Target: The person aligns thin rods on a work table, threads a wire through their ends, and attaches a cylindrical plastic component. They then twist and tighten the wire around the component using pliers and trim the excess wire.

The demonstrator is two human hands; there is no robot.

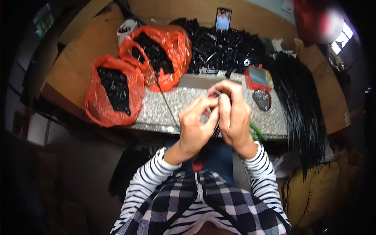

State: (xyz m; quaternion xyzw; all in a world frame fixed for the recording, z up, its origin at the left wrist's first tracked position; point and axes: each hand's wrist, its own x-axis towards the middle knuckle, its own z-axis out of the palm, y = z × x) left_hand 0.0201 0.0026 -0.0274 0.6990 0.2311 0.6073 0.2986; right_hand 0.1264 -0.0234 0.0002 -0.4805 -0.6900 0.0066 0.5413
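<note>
My left hand [197, 124] and my right hand [235, 117] meet over the front of a speckled stone worktop [156, 107]. Both have their fingers pinched together, the fingertips touching or nearly so. A small pale sliver [217, 93] shows at the right fingertips; its kind is too small to tell, and the fingers hide the rest. Thin black strands [217, 129] show below, between the hands; I cannot tell whether they are held. Close to my right wrist lies a green-handled tool [257, 131], partly covered.
Two orange plastic bags [135, 84] [182, 47] hold small black parts. Behind is a heap of black pieces [231, 49] with a phone [223, 19] upright. Right: a red box [258, 78], a dark oval dish [261, 100], long black strands [301, 105] overhanging the edge, a yellow sack [313, 188].
</note>
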